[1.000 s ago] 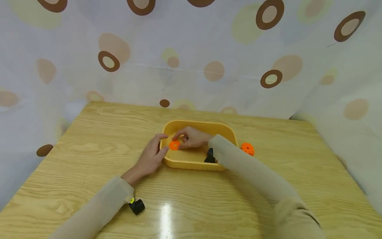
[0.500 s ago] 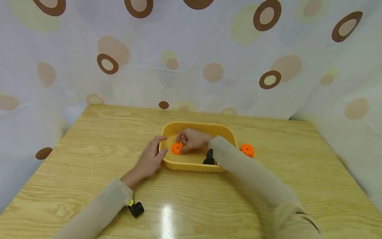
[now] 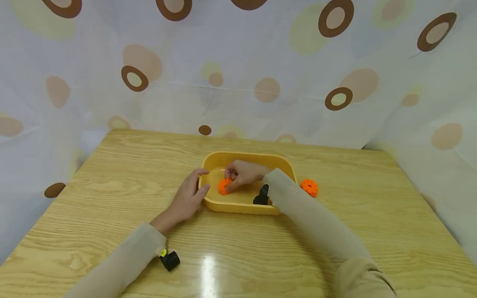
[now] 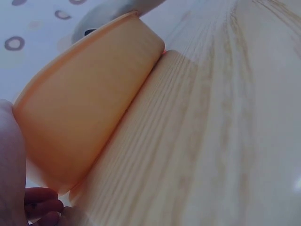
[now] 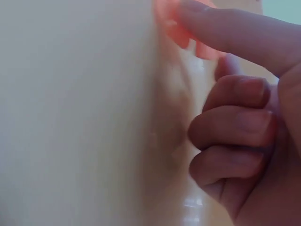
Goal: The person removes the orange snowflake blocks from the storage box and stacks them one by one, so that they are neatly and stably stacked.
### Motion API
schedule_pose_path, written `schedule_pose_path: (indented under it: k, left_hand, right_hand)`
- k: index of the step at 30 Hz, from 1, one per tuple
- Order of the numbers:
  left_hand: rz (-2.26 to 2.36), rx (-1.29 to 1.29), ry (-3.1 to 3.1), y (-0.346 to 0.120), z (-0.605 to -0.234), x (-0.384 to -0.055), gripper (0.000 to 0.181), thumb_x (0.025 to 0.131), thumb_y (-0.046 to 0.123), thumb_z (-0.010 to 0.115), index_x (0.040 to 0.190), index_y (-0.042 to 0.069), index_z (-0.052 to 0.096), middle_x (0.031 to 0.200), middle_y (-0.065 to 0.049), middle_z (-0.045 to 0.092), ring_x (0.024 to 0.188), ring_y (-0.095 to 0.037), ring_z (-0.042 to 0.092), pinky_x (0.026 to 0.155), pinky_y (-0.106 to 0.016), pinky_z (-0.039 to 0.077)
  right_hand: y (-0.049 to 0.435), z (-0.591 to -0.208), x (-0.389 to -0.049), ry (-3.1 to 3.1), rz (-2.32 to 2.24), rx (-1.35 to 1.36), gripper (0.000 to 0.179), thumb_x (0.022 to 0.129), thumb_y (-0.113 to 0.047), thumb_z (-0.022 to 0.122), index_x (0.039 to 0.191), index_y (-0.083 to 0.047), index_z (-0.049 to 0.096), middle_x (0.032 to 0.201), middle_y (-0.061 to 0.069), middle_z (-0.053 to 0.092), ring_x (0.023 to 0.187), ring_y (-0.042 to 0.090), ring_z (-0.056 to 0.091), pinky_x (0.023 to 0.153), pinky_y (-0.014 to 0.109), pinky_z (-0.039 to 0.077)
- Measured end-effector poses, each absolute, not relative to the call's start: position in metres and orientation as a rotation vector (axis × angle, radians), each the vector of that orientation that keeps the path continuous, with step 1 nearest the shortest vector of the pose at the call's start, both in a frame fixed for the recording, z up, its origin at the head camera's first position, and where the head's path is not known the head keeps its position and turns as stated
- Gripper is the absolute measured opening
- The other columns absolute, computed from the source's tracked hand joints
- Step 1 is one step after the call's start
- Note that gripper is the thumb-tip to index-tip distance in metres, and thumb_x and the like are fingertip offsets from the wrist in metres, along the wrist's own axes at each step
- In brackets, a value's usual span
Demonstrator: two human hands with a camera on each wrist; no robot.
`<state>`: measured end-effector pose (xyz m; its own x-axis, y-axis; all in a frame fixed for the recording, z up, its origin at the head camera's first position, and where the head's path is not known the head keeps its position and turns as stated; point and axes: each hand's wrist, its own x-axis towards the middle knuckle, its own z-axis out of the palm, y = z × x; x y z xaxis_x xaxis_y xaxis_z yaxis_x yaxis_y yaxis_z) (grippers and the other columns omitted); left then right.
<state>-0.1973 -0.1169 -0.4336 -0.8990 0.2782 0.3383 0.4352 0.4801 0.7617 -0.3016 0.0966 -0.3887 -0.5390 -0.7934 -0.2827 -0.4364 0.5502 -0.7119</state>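
My right hand (image 3: 244,173) reaches into a shallow yellow plastic tub (image 3: 246,208). Its thumb and forefinger pinch a flat orange notched disc (image 3: 223,187), stood up near the tub's left end. In the right wrist view the thumb (image 5: 235,35) lies over the orange disc (image 5: 176,30), while the other fingers curl into the palm. My left hand (image 3: 186,198) grips the tub's left end, thumb and forefinger at the rim. The left wrist view shows the tub's outer wall (image 4: 84,99) with curled fingertips (image 4: 44,207) at its lower corner.
More orange notched discs (image 3: 309,188) lie on the wooden table (image 3: 231,248) just right of the tub. Black wrist cameras hang at the left sleeve (image 3: 170,260) and the right sleeve (image 3: 262,195). A patterned curtain (image 3: 238,54) stands behind the table.
My right hand has drawn back slightly to the right inside the tub, and the disc has gone from lying flat to tilted up in its pinch. The left hand has stayed at the rim.
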Motion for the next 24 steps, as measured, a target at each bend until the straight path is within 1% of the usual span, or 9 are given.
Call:
schedule_pose_path:
  k: [3, 7, 11, 13, 19, 24]
  left_hand:
    - [-1.394, -0.620, -2.556, -0.117, -0.434, -0.198, 0.036, 0.098, 0.017, 0.049, 0.131, 0.003, 0.045, 0.087, -0.008, 0.045, 0.078, -0.019, 0.043, 0.072, -0.032, 0.036]
    - [-1.391, -0.615, -2.564, -0.117, -0.433, -0.197, 0.036, 0.098, 0.017, 0.049, 0.131, 0.003, 0.044, 0.093, -0.011, 0.048, 0.083, -0.021, 0.045, 0.075, -0.034, 0.038]
    - [-1.390, -0.617, -2.569, -0.117, -0.433, -0.198, 0.036, 0.099, 0.017, 0.048, 0.132, 0.003, 0.044, 0.094, -0.011, 0.048, 0.084, -0.021, 0.045, 0.076, -0.035, 0.038]
    - [-1.390, -0.620, -2.568, -0.117, -0.433, -0.197, 0.036, 0.099, 0.017, 0.048, 0.132, 0.003, 0.044, 0.090, -0.010, 0.046, 0.081, -0.020, 0.044, 0.074, -0.034, 0.037]
    - [-1.369, -0.619, -2.569, -0.116, -0.433, -0.198, 0.037, 0.098, 0.018, 0.049, 0.131, 0.003, 0.044, 0.090, -0.009, 0.046, 0.081, -0.021, 0.044, 0.074, -0.034, 0.036]
    - [-1.360, -0.605, -2.563, -0.115, -0.435, -0.198, 0.037, 0.098, 0.018, 0.049, 0.131, 0.004, 0.045, 0.090, -0.009, 0.047, 0.082, -0.021, 0.044, 0.075, -0.034, 0.036]
  right_hand:
    - [0.100, -0.388, -0.303, 2.176, -0.779, -0.996, 0.016, 0.086, -0.015, 0.072, 0.078, -0.007, 0.060, 0.066, -0.004, 0.051, 0.058, 0.008, 0.041, 0.059, 0.021, 0.035]
    - [0.104, -0.385, -0.304, 2.162, -0.778, -0.960, 0.019, 0.090, -0.018, 0.067, 0.074, -0.009, 0.062, 0.066, -0.003, 0.053, 0.057, 0.009, 0.042, 0.060, 0.022, 0.035]
    - [0.107, -0.379, -0.302, 2.155, -0.777, -0.904, 0.022, 0.091, -0.020, 0.066, 0.074, -0.007, 0.060, 0.065, -0.001, 0.051, 0.057, 0.011, 0.040, 0.060, 0.023, 0.033]
    - [0.108, -0.379, -0.302, 2.149, -0.785, -0.886, 0.022, 0.091, -0.020, 0.066, 0.074, -0.007, 0.060, 0.065, -0.001, 0.050, 0.057, 0.011, 0.040, 0.059, 0.023, 0.032]
    - [0.111, -0.378, -0.302, 2.151, -0.806, -0.875, 0.023, 0.092, -0.020, 0.064, 0.075, -0.006, 0.060, 0.063, -0.004, 0.047, 0.056, 0.010, 0.037, 0.059, 0.023, 0.031]
    - [0.114, -0.377, -0.301, 2.170, -0.834, -0.903, 0.022, 0.094, -0.020, 0.062, 0.077, -0.007, 0.064, 0.063, -0.003, 0.047, 0.056, 0.011, 0.037, 0.059, 0.024, 0.030]
